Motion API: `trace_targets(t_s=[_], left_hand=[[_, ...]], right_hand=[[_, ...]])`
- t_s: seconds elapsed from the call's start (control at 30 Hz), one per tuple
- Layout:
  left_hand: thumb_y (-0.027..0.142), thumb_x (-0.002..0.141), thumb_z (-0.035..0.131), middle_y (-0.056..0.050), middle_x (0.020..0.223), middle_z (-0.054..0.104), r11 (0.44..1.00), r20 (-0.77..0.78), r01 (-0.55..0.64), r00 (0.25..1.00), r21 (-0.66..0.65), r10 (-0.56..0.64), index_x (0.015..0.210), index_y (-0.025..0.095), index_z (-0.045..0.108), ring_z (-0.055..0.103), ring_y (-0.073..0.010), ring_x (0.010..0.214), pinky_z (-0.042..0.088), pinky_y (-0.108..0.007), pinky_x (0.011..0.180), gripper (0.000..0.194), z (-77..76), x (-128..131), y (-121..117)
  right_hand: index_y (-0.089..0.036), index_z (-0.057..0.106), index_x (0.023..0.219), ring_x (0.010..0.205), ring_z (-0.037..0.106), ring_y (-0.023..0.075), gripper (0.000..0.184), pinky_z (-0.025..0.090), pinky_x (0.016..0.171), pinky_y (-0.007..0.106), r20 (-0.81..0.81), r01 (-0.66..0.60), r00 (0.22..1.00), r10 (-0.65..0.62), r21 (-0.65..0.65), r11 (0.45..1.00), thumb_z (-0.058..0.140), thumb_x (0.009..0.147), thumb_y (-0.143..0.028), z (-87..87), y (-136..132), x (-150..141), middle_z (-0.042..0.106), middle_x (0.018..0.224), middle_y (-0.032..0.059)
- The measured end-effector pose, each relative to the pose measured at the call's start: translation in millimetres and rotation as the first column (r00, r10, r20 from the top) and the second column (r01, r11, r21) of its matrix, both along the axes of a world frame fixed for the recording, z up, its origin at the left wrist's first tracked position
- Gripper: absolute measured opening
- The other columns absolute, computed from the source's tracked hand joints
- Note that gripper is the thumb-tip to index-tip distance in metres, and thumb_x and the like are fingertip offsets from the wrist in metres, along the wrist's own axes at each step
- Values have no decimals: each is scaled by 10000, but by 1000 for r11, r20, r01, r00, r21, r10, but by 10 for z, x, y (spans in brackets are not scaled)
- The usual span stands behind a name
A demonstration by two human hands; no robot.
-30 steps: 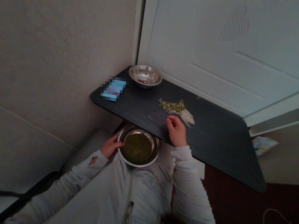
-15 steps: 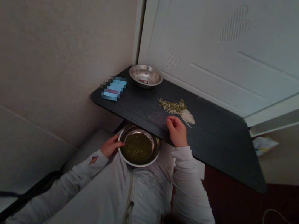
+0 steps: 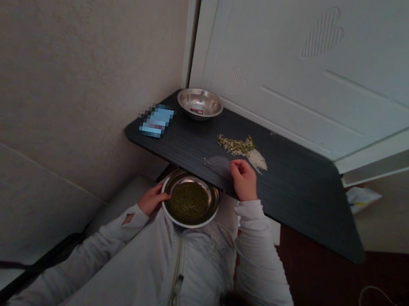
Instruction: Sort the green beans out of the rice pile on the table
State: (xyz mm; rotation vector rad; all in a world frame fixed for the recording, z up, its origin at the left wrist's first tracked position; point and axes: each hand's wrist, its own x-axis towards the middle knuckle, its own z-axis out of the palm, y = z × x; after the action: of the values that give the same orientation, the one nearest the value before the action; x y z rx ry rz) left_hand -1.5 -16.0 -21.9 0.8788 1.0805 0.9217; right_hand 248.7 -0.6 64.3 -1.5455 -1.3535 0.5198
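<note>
My left hand [image 3: 152,199] is closed on the left rim of a metal bowl [image 3: 213,211] resting on my lap. Small green grains, like mung beans [image 3: 189,201], cover its bottom. Over the front edge of the dark table, my right hand [image 3: 244,179] pinches a thin, see-through sheet [image 3: 219,165] with a greyish sheen. A few pale bits [image 3: 206,162] lie at the sheet's left end. Just beyond that hand are a heap of white grains [image 3: 257,159] and, touching it, a spread of mixed green and white grains [image 3: 235,145].
On the table [image 3: 298,200], a shiny metal bowl [image 3: 199,104] with a small dark label inside stands at the back left. A blurred blue phone-like object [image 3: 157,121] lies near the left edge. A wall is on the left, a white door [image 3: 283,56] behind. A white cable [image 3: 373,288] lies at lower right.
My right hand has shifted very slightly to the right, and the sheet in it now catches more light. My left hand and the bowl stay put.
</note>
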Motion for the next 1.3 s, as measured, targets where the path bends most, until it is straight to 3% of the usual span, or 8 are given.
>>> trace_targets(t_s=[0.27,0.63,0.83,1.3], left_hand=[[205,456,624,-54,822,626,1000,9,-14,1000,-12,14,861,103,573,529,-233,839,374,-366,778,421,50,18,-15],[197,466,616,-46,809,626,1000,10,13,1000,-14,-13,847,111,574,531,-226,834,371,-360,783,392,48,14,-14],[203,457,620,-48,796,629,1000,8,-13,1000,-25,13,823,110,578,538,-227,813,383,-356,761,381,56,22,-17],[198,452,617,-41,766,629,999,-12,-14,1000,-30,14,824,109,580,543,-222,793,383,-353,757,384,75,26,-20]], right_hand=[[-169,525,786,558,468,99,237,371,546,224,38,10,999,-10,-13,1000,418,680,-353,17,-2,-1,536,637,1],[-173,532,782,586,498,103,210,383,586,233,62,-207,975,212,-75,975,444,679,-334,55,-24,-34,546,619,-8],[-180,536,770,579,500,102,203,386,588,236,21,-257,965,260,-96,962,455,667,-335,44,-27,-32,546,606,-16],[-174,532,757,558,484,95,200,369,553,220,18,-220,975,223,-96,971,443,672,-332,35,-25,-14,539,587,-17]])
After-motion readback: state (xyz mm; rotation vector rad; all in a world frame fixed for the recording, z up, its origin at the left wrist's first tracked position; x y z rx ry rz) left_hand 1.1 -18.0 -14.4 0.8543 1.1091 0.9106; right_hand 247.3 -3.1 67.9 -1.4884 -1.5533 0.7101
